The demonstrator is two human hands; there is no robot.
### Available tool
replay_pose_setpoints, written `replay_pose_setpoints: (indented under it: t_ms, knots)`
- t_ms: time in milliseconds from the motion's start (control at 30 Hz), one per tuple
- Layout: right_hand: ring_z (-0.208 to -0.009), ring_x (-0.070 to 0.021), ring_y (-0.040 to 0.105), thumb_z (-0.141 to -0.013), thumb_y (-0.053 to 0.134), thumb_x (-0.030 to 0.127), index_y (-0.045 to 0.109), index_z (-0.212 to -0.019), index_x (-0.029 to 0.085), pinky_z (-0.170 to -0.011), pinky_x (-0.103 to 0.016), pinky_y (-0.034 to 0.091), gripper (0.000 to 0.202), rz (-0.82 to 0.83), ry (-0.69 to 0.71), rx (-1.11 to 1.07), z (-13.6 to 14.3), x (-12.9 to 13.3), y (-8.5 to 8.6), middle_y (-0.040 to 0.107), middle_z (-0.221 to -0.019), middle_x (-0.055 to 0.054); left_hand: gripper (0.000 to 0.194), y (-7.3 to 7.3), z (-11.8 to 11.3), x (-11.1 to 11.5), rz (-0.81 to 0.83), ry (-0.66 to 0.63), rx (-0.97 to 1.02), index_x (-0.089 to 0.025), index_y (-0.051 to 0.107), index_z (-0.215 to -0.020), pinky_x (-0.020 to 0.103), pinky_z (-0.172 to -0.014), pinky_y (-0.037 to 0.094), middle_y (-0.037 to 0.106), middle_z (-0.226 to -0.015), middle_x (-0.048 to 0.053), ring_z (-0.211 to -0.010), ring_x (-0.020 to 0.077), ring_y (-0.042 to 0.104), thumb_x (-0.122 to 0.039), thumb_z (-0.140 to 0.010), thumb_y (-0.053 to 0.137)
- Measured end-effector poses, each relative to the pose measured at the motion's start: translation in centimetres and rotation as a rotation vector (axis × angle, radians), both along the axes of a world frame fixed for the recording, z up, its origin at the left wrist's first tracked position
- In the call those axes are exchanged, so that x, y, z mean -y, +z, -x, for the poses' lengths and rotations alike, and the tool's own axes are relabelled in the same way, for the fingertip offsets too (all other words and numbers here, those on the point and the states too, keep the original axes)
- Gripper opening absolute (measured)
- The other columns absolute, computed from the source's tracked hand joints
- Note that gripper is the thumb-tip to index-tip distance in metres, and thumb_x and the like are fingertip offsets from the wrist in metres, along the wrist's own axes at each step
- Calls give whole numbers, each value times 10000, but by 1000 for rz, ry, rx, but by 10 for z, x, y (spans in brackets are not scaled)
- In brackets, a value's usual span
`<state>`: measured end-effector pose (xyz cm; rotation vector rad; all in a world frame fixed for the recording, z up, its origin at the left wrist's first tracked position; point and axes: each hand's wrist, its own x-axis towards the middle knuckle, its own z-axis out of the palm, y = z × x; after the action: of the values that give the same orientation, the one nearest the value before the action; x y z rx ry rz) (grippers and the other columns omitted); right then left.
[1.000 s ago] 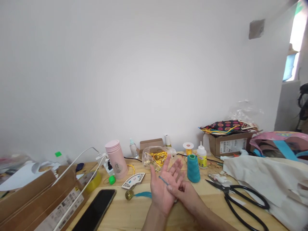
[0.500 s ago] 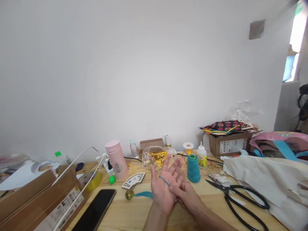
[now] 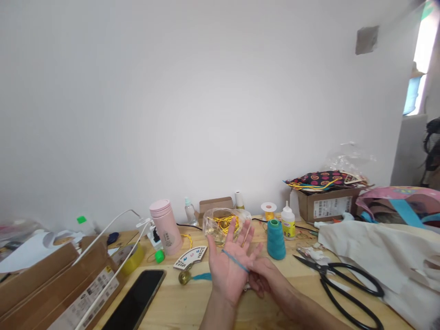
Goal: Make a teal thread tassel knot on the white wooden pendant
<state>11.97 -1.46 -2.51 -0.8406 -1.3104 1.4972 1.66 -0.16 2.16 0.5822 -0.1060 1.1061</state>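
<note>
A: How is the left hand (image 3: 228,270) posed?

B: Palm turned up toward the camera, thumb out to the left, fingers loosely spread apart. A thin strand of teal thread (image 3: 235,261) slants across that palm, down to the right.

A: And the right hand (image 3: 268,278)?

B: It comes in from the lower right, up against the little-finger side of the left hand, fingers curled. The strand's lower end reaches it there. Whether the fingertips are pinched on it, I can't tell.

A: What's around them, from the left?

B: A brown cardboard box (image 3: 62,293), then a black phone (image 3: 137,298) lying flat on the pale wooden worktop (image 3: 178,309). Beyond the phone stands a pink cylindrical bottle (image 3: 167,229). Next come a white fan-shaped piece (image 3: 190,258) with dark markings and a round brass-coloured piece (image 3: 184,277) trailing a teal tassel (image 3: 202,276).

A: Anything in the way?

B: The left hand hides the tassel's right end, and its fingers overlap a clear plastic bag (image 3: 210,223) of yellow cord behind. Farther right stand a teal cone-shaped spool (image 3: 276,243) and a white glue bottle (image 3: 288,215); then large black scissors (image 3: 324,270) lie beside crumpled off-white cloth (image 3: 371,256).
</note>
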Motion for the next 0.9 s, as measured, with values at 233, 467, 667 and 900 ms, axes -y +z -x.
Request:
replay_pose_setpoints:
  t_ms: [233,467,667,900]
  knots:
    - [-361,-55,299,-598,596,534,412,-425,171,-362,-197,206,443,-74,-113,51,3,3,7,381,-367,54,673,-1,-4,2,6,-22,-20,-248,407,-1244,557,-972,137,439,-1285,143,-1265,288,216,-659,-732,261]
    - [-341,-60,303,-641,426,707,413,-446,176,-337,-198,198,566,-84,-176,80,6,-3,-2,398,-371,38,671,-5,-9,2,7,-43,-12,-220,429,-1233,516,-987,152,458,-1266,152,-1249,284,260,-646,-742,261]
    - [-265,-46,258,-656,337,747,379,-355,179,-307,-198,158,644,-88,-65,107,4,-6,-6,319,-280,48,655,-7,0,-4,-29,-38,21,-251,420,-1234,575,-964,131,394,-1324,129,-1279,288,172,-644,-749,223]
    - [-475,-95,431,-571,630,536,614,-582,129,-474,-215,334,407,-174,6,98,4,5,7,535,-508,10,683,-4,6,-6,-62,-34,53,-269,384,-1256,557,-958,174,406,-1322,110,-1248,288,258,-670,-730,213]
